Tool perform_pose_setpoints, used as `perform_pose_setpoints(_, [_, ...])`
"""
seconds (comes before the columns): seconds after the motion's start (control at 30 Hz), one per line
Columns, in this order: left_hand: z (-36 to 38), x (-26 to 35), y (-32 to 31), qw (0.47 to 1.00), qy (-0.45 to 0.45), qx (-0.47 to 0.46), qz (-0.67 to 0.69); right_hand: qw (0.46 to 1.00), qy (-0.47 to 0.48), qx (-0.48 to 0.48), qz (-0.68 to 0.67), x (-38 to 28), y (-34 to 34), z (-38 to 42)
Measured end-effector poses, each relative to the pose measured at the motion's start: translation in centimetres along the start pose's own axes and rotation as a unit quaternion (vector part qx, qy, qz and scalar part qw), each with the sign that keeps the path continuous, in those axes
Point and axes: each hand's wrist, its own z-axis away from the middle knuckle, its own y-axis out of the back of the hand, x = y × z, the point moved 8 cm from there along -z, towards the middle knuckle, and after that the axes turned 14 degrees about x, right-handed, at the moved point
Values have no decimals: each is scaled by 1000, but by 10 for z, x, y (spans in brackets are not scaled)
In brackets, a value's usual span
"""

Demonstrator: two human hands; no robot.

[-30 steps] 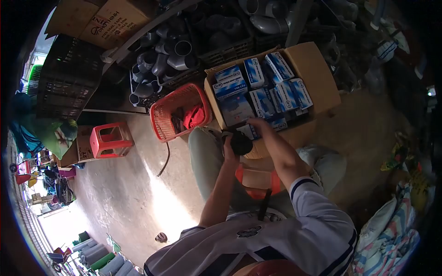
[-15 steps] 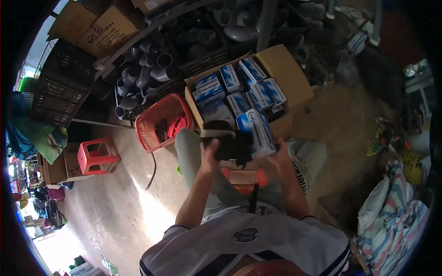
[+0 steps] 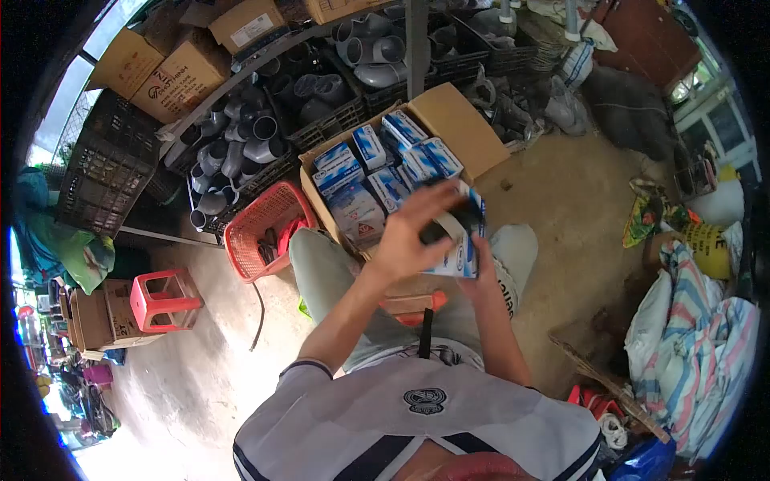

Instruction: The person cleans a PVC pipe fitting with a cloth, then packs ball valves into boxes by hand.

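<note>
My right hand (image 3: pixel 483 271) holds a small blue-and-white box (image 3: pixel 459 258) from its right side, above my lap. My left hand (image 3: pixel 409 235) is curled around a black item (image 3: pixel 437 231) at that box, with the thumb below and the fingers above. The fingers partly hide the item, and how far it sits inside the box cannot be made out. Just beyond my hands, a large open cardboard carton (image 3: pixel 469 132) holds several similar blue-and-white boxes (image 3: pixel 339 175).
A red basket (image 3: pixel 255 228) with red and dark items stands left of the carton. Black crates of grey pipe fittings (image 3: pixel 234 148) line the back. A red stool (image 3: pixel 164 298) is at the left, striped sacks (image 3: pixel 694 345) at the right, and a wooden stick (image 3: pixel 609 385) nearby.
The view has shifted. The black item has moved from beside the small box to against it, and my left hand has come across over it. My right hand still holds the box.
</note>
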Motion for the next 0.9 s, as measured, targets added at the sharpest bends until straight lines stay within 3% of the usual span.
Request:
perform_pose_setpoints(0.03, [10, 25, -9, 997, -43, -69, 6, 1000, 1, 1, -1, -1, 2, 2])
perform_pose_setpoints(0.07, [12, 41, -6, 997, -43, -69, 6, 996, -46, -45, -54, 3, -4, 6])
perform_pose_setpoints(0.1, [18, 57, -9, 990, -53, -128, 7, 986, -94, -91, -106, 4, -18, 12])
perform_pose_setpoints(0.13, [22, 64, -13, 981, -65, -185, 6, 978, -122, -150, -76, 1, -33, 20])
perform_pose_setpoints(0.17, [19, 54, -10, 981, -67, -181, 4, 978, -124, -154, -72, 5, -34, 23])
perform_pose_setpoints(0.23, [5, 31, 7, 983, -102, -139, 66, 995, -31, -96, -26, 10, -21, 28])
perform_pose_setpoints(0.3, [-25, 29, 33, 995, -91, -29, 22, 988, -82, -131, -25, 22, -27, 33])
perform_pose_setpoints(0.37, [-35, 25, 40, 999, -41, 16, 9, 991, -90, -83, -44, 24, -35, 36])
perform_pose_setpoints(0.5, [-5, 64, 32, 993, -103, -46, -33, 983, -41, -176, -37, 11, -52, 40])
perform_pose_setpoints(0.57, [15, 65, 20, 984, -42, -157, 66, 990, -68, -77, -101, 7, -53, 48])
perform_pose_setpoints(0.6, [16, 63, 25, 985, -40, -155, 66, 970, -157, -145, -114, 13, -60, 48])
perform_pose_setpoints(0.63, [20, 63, 25, 978, -52, -192, 66, 970, -157, -146, -113, 14, -59, 47])
perform_pose_setpoints(0.7, [16, 54, 26, 969, -66, -229, 63, 998, -64, 1, -4, 12, -36, 32])
perform_pose_setpoints(0.73, [2, 47, 36, 980, -102, -170, 20, 996, 25, -51, 70, 10, -38, 29])
perform_pose_setpoints(0.77, [-5, 41, 44, 984, -135, -112, -22, 996, 40, -20, 82, 10, -40, 30])
perform_pose_setpoints(0.8, [-7, 34, 41, 985, -132, -112, -22, 989, 86, -15, 121, 5, -51, 43])
perform_pose_setpoints(0.83, [-20, 17, 49, 997, -74, -22, -23, 978, 136, -15, 159, -2, -63, 51])
perform_pose_setpoints(0.87, [-26, 3, 59, 997, -15, 69, -24, 978, 136, -19, 158, -3, -60, 43])
perform_pose_setpoints(0.9, [-24, -1, 55, 997, -14, 70, -28, 993, 70, -15, 91, 2, -50, 32])
